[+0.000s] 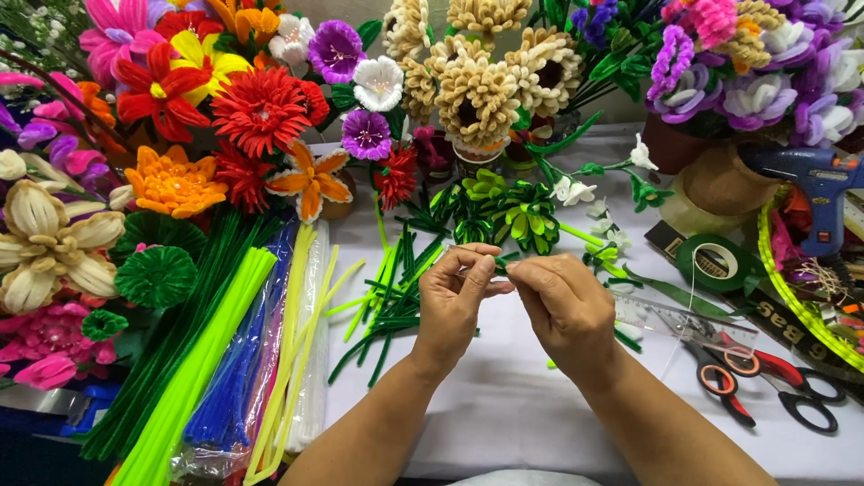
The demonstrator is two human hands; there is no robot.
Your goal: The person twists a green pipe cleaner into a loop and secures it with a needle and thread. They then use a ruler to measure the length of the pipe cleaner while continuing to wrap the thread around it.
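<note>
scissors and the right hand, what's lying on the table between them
In the head view, a clear plastic ruler lies on the white table between the right hand and the red-handled scissors.

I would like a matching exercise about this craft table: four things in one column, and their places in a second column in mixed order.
Things:
1. glue gun
2. scissors
3. green tape roll
4. bundles of pipe cleaners

Places:
A. left of the left hand, lying on the white table
B. far right, upper part, beside the purple flowers
C. right of the right hand, near the table's front edge
D. between the glue gun and the scissors

Pairs: 1-B, 2-C, 3-D, 4-A
</note>
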